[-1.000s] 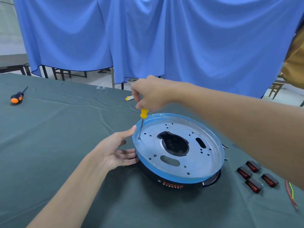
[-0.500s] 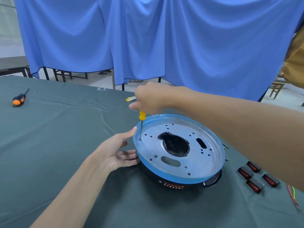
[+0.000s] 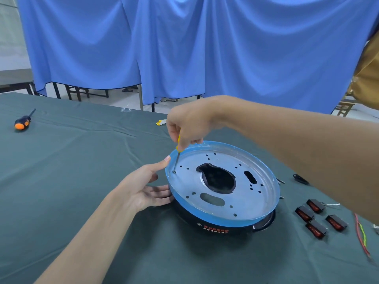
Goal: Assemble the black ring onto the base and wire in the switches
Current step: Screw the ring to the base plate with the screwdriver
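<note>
orange screwdriver (image 3: pixel 22 122): far left on the table, black shaft pointing away, well apart from everything else
table (image 3: pixel 71 171): dark green cloth, creased, all parts lie on it
left hand (image 3: pixel 143 187): palm open, fingers straight; thumb tip touches the blue rim, the other fingers rest against the side below the rim; grips nothing, just steadies
yellow tag (image 3: pixel 161 122): small flat piece on the cloth just behind the right hand; can't tell what it is
yellow screwdriver (image 3: pixel 178 149): near upright, slightly tilted, handle mostly hidden in the fist; thin shaft runs down to a screw (image 3: pixel 174 172)
screw: sits at the left edge of the plate, just inside the rim, tip of the driver on it
right hand (image 3: pixel 188 124): above the plate's left side, fingers curled tight round the yellow handle, gripping from above
base plate (image 3: pixel 223 203): round metal disc, middle of the table, blue film round the rim, big dark cutout in the centre, two slots, many small holes; lies on top of the black ring
black ring (image 3: pixel 235 229): under the plate, only its near side shows, orange print on it
black clip (image 3: pixel 300 178): small part on the cloth right of the plate, partly under the right forearm
switches (image 3: pixel 304 214): four black rockers with red faces, loose cluster right of the ring, not touching it
wires (image 3: pixel 362 236): red and yellow-green strands, far right, just beside the switches
curtain (image 3: pixel 225 48): blue, hangs behind the table across the whole view
</note>
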